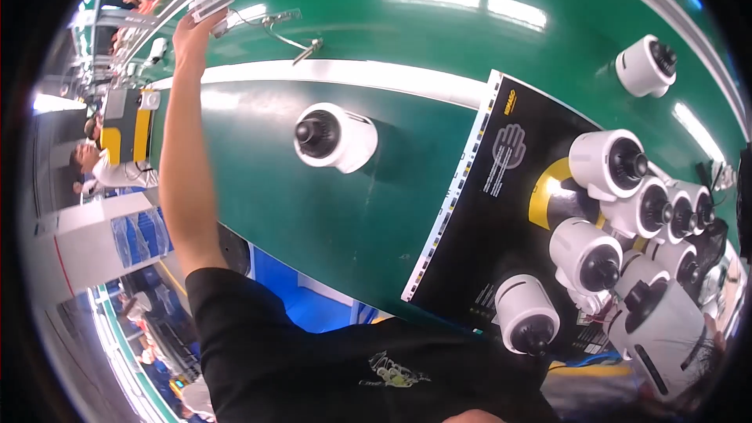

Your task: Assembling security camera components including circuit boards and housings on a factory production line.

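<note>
My left arm stretches to the far left of the bench. At its end, my left hand is closed on a small white box-shaped thing whose kind I cannot make out. Close to me at the lower right is a large-looking white security camera with a black lens part. Beside its right side a bit of my right hand shows, gripping it, though most fingers are hidden. A single white security camera lies on the green mat, its black lens facing left.
Several white cameras crowd a black printed sheet on the right. Another camera stands at the back right. A metal bracket with a cable lies behind the white rail. Another person is at the far left.
</note>
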`<state>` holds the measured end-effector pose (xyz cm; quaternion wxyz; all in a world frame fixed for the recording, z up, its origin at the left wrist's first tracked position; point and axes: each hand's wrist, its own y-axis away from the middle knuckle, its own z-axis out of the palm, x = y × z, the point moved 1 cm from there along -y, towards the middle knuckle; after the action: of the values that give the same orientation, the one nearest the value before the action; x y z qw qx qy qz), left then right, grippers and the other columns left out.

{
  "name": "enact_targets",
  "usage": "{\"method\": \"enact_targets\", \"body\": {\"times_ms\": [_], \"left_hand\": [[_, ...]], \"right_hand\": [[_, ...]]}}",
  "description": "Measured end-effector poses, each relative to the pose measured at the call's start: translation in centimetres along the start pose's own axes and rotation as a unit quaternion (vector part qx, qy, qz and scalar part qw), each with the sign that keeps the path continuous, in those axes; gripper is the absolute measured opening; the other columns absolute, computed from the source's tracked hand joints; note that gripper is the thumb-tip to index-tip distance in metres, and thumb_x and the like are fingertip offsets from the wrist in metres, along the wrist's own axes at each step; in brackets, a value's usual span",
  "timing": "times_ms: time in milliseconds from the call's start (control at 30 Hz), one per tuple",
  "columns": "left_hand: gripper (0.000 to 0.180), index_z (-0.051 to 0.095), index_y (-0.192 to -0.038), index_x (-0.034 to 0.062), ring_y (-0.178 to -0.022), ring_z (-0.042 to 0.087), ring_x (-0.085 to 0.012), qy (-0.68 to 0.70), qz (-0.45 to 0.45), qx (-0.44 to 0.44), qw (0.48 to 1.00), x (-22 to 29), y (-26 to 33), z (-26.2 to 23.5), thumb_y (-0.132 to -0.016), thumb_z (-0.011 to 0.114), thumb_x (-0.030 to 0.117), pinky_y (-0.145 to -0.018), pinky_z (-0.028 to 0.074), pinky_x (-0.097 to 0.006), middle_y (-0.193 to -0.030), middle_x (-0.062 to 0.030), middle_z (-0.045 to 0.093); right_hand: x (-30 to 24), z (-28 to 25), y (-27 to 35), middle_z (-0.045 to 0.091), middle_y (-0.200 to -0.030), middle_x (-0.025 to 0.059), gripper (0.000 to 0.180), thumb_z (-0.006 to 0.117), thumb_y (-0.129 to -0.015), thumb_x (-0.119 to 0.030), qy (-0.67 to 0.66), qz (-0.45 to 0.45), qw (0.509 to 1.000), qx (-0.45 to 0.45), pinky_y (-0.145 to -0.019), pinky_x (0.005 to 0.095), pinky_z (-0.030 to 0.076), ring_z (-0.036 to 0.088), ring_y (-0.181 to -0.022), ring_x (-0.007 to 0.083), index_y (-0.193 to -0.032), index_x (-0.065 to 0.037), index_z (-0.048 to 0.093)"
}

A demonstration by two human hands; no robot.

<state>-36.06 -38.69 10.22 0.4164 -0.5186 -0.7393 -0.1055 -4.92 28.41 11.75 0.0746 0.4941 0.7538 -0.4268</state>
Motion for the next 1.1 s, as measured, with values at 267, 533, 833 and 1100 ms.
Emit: {"method": "enact_targets", "body": {"times_ms": [267,533,833,1100], "left_hand": [[0.056,0.057,-0.106,0.0008,-0.065,0.065,-0.0217,-0.342,0.081,-0.24,0.905,7.2,8.1,-11.0,-0.056,0.076,0.017,-0.048,0.051,-0.035,-0.082,-0.0126,0.065],[0.062,0.063,-0.11,0.008,-0.121,0.047,-0.0297,-0.675,0.068,-0.342,0.65,1.9,19.2,-0.4,-0.051,0.081,0.015,-0.1,0.027,-0.063,-0.114,-0.0124,0.063],[0.086,0.053,-0.125,0.0109,-0.133,0.031,-0.0329,-0.684,0.164,-0.351,0.618,-1.4,20.9,-0.7,-0.048,0.085,0.031,-0.103,0.017,-0.068,-0.127,-0.009,0.053],[0.057,0.053,-0.124,0.0094,-0.105,0.057,-0.0269,-0.189,0.371,-0.225,0.881,18.7,22.7,1.3,-0.07,0.072,0.013,-0.091,0.045,-0.038,-0.109,-0.0109,0.059]], "right_hand": [[1.6,-9.5,5.6,0.032,-0.138,0.0269,0.093,0.073,-0.073,-0.034,-0.205,0.142,0.929,-0.273,-0.094,0.0549,0.045,0.043,-0.122,0.0414,-0.145,-0.02,0.016],[-5.2,-2.1,9.1,0.031,-0.131,0.0277,0.091,0.08,-0.069,-0.045,-0.094,-0.099,0.99,0.026,-0.079,0.0509,0.054,0.049,-0.107,0.0447,-0.137,-0.02,0.026],[-5.9,-3.2,10.4,0.043,-0.122,0.0234,0.088,0.087,-0.06,-0.037,-0.089,-0.069,0.992,0.054,-0.075,0.0425,0.055,0.058,-0.099,0.0358,-0.131,-0.022,0.037],[-5.6,-5.0,9.9,0.044,-0.121,0.02,0.089,0.092,-0.053,-0.027,-0.114,-0.038,0.992,0.03,-0.077,0.044,0.054,0.058,-0.1,0.0384,-0.126,-0.022,0.042]]}}
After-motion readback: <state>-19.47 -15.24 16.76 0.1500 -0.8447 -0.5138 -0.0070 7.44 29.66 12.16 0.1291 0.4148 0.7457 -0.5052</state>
